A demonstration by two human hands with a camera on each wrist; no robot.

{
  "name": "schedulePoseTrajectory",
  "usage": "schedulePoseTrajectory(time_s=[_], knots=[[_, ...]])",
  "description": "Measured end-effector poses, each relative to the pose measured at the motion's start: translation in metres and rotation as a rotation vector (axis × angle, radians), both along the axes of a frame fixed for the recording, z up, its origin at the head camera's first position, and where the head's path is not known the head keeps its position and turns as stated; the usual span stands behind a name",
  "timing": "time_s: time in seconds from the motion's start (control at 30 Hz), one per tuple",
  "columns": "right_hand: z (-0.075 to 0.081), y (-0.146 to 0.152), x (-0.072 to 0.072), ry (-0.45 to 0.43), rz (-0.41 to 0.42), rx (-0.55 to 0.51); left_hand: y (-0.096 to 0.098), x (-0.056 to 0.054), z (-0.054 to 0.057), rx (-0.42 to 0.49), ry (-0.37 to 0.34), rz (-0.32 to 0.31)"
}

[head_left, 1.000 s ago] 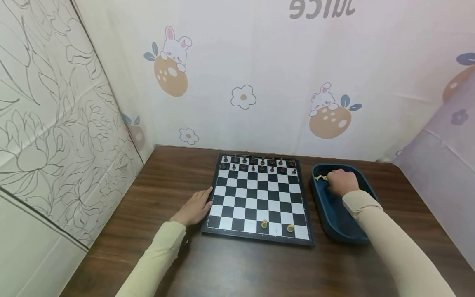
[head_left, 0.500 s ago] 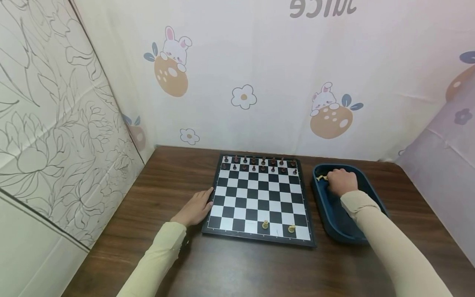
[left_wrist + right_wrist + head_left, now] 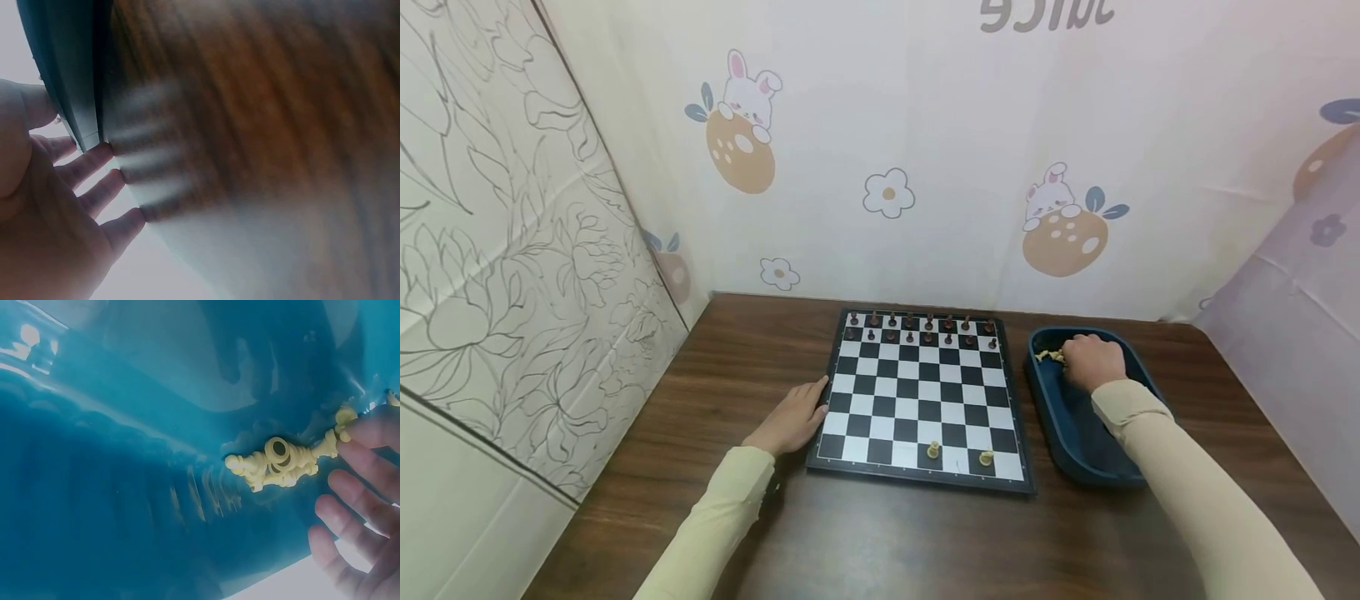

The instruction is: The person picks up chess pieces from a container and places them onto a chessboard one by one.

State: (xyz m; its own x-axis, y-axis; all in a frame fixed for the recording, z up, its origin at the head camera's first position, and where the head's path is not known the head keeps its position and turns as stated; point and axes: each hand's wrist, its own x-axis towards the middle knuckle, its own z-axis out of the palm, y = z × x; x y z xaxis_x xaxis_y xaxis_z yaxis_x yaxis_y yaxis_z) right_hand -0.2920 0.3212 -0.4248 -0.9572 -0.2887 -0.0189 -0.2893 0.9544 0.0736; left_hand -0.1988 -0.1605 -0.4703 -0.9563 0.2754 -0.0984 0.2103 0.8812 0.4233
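Observation:
On the table lies a black-and-white chessboard [image 3: 917, 392], dark pieces in two rows along its far side. Two cream chess pieces stand near its front edge, one [image 3: 933, 450] left of the other [image 3: 986, 458]. My left hand [image 3: 787, 419] rests against the board's left edge, fingers extended. My right hand [image 3: 1093, 362] reaches into a blue tray [image 3: 1060, 433] at the right. In the right wrist view, its fingers are spread and loosely bent beside a cluster of cream chess pieces [image 3: 281, 462]. Thumb and forefinger meet one cream piece [image 3: 345, 417]; a grip on it is not clear.
The brown wooden table [image 3: 880, 542] extends in front of the board and to its left. A printed curtain [image 3: 955, 167] hangs behind the table. The tray's raised rim surrounds the right hand.
The right hand stays inside the tray, and slightly more of the cream pieces shows beside it. The left hand and the pieces on the board keep their places.

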Motion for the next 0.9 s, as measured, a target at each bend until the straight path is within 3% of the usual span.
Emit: schedulePoseTrajectory(time_s=[0.53,0.9], knots=[[0.019,-0.005,0.012,0.042,0.051,0.035,-0.001,-0.001,-0.001,0.015,0.004,0.009],[0.033,-0.011,0.035,0.098,0.129,0.031,0.001,0.001,-0.001,0.015,-0.007,0.004]])
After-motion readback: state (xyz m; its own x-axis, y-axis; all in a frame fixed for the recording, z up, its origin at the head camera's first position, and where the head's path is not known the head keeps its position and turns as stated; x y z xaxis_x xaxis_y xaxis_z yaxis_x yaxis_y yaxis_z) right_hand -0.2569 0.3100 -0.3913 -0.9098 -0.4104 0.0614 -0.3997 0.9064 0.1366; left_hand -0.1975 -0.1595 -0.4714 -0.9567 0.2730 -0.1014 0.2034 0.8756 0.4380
